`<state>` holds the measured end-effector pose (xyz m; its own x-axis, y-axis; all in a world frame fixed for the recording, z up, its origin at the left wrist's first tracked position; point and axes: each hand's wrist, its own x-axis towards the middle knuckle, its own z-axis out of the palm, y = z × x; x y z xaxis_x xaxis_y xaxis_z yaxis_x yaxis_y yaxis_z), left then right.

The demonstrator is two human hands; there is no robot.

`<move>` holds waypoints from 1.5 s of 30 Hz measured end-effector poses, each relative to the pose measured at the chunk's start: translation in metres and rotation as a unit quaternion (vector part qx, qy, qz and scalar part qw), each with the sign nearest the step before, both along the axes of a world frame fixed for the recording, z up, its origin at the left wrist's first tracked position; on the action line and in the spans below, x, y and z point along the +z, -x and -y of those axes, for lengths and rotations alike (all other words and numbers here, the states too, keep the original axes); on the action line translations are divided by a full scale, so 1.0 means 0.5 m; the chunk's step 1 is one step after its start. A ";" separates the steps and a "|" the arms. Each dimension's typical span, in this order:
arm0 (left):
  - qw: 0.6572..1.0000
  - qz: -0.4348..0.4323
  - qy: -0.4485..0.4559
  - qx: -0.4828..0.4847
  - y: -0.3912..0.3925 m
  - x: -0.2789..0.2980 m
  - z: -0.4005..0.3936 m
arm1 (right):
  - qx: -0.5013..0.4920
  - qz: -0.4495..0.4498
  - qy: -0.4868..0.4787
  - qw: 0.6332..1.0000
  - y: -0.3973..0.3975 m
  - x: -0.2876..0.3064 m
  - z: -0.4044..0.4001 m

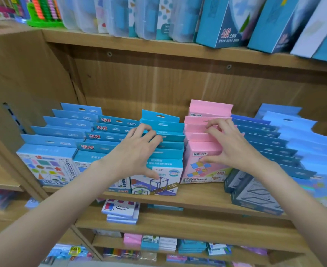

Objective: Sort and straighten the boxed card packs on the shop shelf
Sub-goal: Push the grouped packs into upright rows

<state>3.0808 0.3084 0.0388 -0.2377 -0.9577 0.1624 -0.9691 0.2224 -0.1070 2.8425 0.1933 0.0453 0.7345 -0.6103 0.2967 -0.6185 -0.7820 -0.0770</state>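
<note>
My left hand [137, 151] clamps the teal packs [162, 143] at twelve o'clock, my right hand [226, 145] pinches the pink packs [203, 151] beside them, squaring both rows on the shelf [197, 199].

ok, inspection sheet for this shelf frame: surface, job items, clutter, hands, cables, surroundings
surface: wooden middle shelf, packs stand in front-to-back rows.
job's things: teal row, pink row, light blue rows at left, dark blue row and pale blue row at right; the dark blue row's front box juts past the shelf edge.
clutter: nothing seen.
hands: left hand grips the teal row, thumb on its front box; right hand grips the pink row.
cables: nothing seen.
surroundings: blue boxes and clear cases on the shelf above; stacked packs below.
</note>
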 end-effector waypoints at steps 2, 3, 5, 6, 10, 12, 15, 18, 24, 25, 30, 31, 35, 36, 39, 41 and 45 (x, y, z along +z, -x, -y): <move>1.000 -0.005 0.007 -0.005 -0.001 0.000 -0.003 | 0.000 -0.016 0.010 1.000 0.002 -0.005 -0.001; 1.000 0.000 0.016 -0.010 -0.002 0.000 -0.006 | 0.000 -0.021 0.017 1.000 0.002 -0.007 -0.002; 0.998 0.036 0.048 -0.010 -0.006 -0.007 -0.011 | -0.008 -0.030 0.035 0.999 0.002 -0.008 -0.003; 0.996 0.047 0.070 -0.006 -0.009 -0.011 -0.012 | -0.010 -0.034 0.047 0.998 0.003 -0.008 -0.004; 0.992 0.055 0.117 -0.015 -0.012 -0.019 -0.014 | 0.007 0.005 0.092 0.996 0.001 -0.007 -0.025; 0.992 0.057 0.112 -0.022 -0.016 -0.020 -0.014 | 0.030 0.028 0.111 0.993 -0.006 -0.012 -0.045; 0.994 0.059 0.093 -0.029 -0.029 -0.017 -0.017 | 0.055 0.016 0.133 0.989 -0.023 -0.033 -0.067; 0.995 0.063 0.080 -0.011 -0.047 -0.016 -0.025 | 0.078 0.019 0.127 0.989 -0.040 -0.054 -0.079; 0.994 0.045 0.095 -0.011 -0.067 -0.027 -0.029 | 0.096 0.045 0.091 0.990 -0.046 -0.069 -0.083; 0.994 0.044 0.096 -0.017 -0.067 -0.025 -0.029 | 0.101 0.053 0.088 0.990 -0.045 -0.071 -0.084; 0.997 0.034 0.055 -0.039 -0.067 -0.022 -0.021 | 0.096 0.063 0.081 0.990 -0.042 -0.086 -0.087; 0.999 0.022 0.034 -0.033 -0.068 -0.018 -0.021 | 0.096 0.061 0.080 0.990 -0.040 -0.087 -0.086; 1.000 -0.019 0.012 -0.013 -0.071 -0.014 -0.024 | 0.113 0.110 0.045 0.987 -0.031 -0.047 -0.076; 0.999 -0.029 0.024 -0.016 -0.073 -0.013 -0.029 | 0.113 0.149 0.028 0.982 -0.030 -0.027 -0.070; 0.996 -0.058 0.068 -0.024 -0.080 -0.019 -0.041 | 0.096 0.195 -0.015 0.976 -0.051 0.026 -0.048; 0.993 -0.076 0.086 -0.019 -0.084 -0.024 -0.047 | 0.084 0.140 -0.062 0.985 -0.089 0.046 -0.030; 0.990 -0.103 0.097 -0.005 -0.091 -0.036 -0.060 | 0.099 -0.009 -0.086 0.991 -0.177 0.075 0.019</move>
<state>3.1263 0.3386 0.0208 -0.1889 -0.9015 0.3893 -0.9728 0.2259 0.0510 2.9313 0.1838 0.0829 0.8489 -0.4941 0.1875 -0.4569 -0.8645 -0.2096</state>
